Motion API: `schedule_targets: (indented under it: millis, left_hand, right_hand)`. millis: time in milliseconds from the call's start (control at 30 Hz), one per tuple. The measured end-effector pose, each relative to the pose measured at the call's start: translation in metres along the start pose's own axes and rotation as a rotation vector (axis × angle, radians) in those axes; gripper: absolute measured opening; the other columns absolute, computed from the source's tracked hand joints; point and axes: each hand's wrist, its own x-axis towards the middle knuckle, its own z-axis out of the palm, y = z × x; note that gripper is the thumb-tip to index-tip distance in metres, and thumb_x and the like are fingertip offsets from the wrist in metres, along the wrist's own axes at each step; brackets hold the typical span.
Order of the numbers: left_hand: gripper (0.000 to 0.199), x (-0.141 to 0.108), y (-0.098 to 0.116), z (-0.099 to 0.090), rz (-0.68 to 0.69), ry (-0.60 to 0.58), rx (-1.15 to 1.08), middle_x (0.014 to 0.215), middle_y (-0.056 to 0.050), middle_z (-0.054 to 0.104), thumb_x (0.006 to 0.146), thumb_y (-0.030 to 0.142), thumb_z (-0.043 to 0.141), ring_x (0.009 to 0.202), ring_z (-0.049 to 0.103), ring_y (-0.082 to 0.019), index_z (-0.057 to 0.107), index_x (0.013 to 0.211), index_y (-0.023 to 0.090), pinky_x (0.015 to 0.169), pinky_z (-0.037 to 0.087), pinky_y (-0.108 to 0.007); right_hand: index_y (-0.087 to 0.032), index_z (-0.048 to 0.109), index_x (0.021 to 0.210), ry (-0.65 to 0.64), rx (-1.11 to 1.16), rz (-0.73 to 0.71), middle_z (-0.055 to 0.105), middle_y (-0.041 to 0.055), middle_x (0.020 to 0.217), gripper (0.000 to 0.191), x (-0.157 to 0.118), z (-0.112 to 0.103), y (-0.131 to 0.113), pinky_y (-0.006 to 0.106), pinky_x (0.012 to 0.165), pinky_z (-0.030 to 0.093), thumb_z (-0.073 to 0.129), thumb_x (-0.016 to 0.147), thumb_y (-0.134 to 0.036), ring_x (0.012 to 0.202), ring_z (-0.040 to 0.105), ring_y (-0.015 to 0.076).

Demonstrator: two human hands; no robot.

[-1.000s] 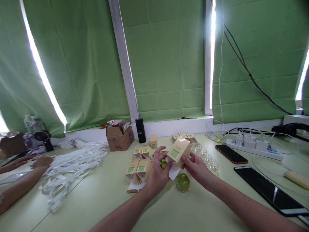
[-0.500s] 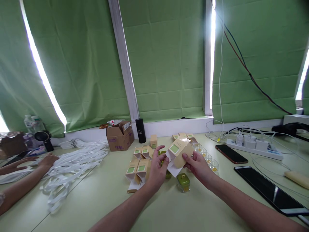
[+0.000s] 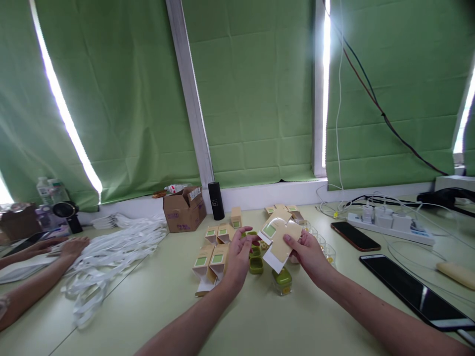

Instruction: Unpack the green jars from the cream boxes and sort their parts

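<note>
My right hand [image 3: 309, 252] pinches a flat, partly folded beige carton [image 3: 284, 240] with a green square window and white inner flaps. My left hand [image 3: 237, 257] is at the carton's left edge, fingers apart and holding nothing; whether a fingertip touches the carton I cannot tell. Just below the carton stands a small clear jar [image 3: 282, 282] with a green lid. Several green square lids [image 3: 256, 265] lie between my hands. Left of them stand several opened-out beige boxes [image 3: 218, 257]. Clear jars [image 3: 329, 254], partly hidden, line up behind my right hand.
More beige cartons [image 3: 293, 212] lie at the back. A brown cardboard box [image 3: 181, 215] and black cylinder [image 3: 216, 200] stand by the wall. At right are phones [image 3: 355, 236], a tablet [image 3: 415, 289] and a power strip [image 3: 393, 228]. Another person's hands [image 3: 74, 245] touch white straps [image 3: 115, 247].
The carton has gone from a boxy shape to a flatter one, held by my right hand alone. My left hand has come off it and moved slightly left.
</note>
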Motion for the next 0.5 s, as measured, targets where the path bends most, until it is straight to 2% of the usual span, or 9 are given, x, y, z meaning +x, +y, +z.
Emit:
schedule_targets:
  millis: [167,300,400,500]
  left_hand:
    - [0.053,0.005,-0.001,0.000,-0.022,-0.056,-0.002,0.088,-0.007,0.075,0.088,0.065,0.066,0.084,0.071,-0.021,0.061,0.114,0.018,0.075,0.054,-0.031]
    - [0.059,0.009,-0.004,-0.001,-0.032,-0.139,0.004,0.097,-0.011,0.076,0.080,0.065,0.076,0.092,0.072,-0.023,0.066,0.112,0.016,0.079,0.057,-0.032]
    - [0.054,0.010,-0.003,-0.002,-0.041,-0.188,0.003,0.102,-0.012,0.077,0.079,0.061,0.079,0.092,0.073,-0.025,0.070,0.108,0.016,0.079,0.059,-0.033]
    - [0.048,0.010,0.001,-0.003,-0.017,-0.178,0.016,0.100,-0.011,0.077,0.078,0.055,0.082,0.089,0.073,-0.024,0.072,0.103,0.016,0.079,0.059,-0.033]
  right_hand:
    - [-0.022,0.066,0.101,0.029,-0.098,0.018,0.077,0.0049,0.083,0.057,-0.001,0.002,-0.002,0.031,0.056,0.050,0.090,0.066,-0.060,0.066,0.069,0.0216]
    - [-0.021,0.067,0.102,-0.052,-0.167,-0.004,0.071,0.0008,0.068,0.062,-0.004,0.008,-0.006,0.028,0.050,0.042,0.092,0.061,-0.060,0.055,0.059,0.0160]
    - [-0.022,0.069,0.104,-0.142,-0.159,-0.016,0.073,0.0019,0.073,0.065,-0.006,0.012,-0.008,0.029,0.052,0.044,0.093,0.058,-0.060,0.056,0.059,0.0168]
    - [-0.023,0.068,0.104,-0.171,-0.151,-0.038,0.075,0.0036,0.077,0.065,-0.006,0.013,-0.008,0.031,0.055,0.046,0.092,0.059,-0.063,0.061,0.063,0.0191]
